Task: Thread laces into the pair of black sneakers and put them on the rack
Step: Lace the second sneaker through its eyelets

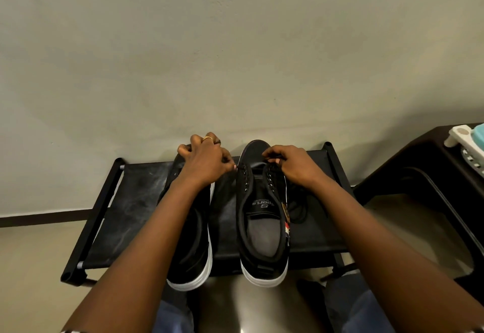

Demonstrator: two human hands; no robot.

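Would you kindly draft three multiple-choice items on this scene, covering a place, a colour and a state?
1. Where do both sneakers stand?
A. on the black rack
B. on the floor
C. on the dark table

2. What colour are the soles?
A. red
B. white
C. black

3. How are the eyelets of the right sneaker?
A. fully laced
B. taped over
C. mostly empty

Answers:
1 A: the left sneaker and right sneaker sit on the rack.
2 B: white rims show at the heels.
3 C: bare eyelets show near the right hand.
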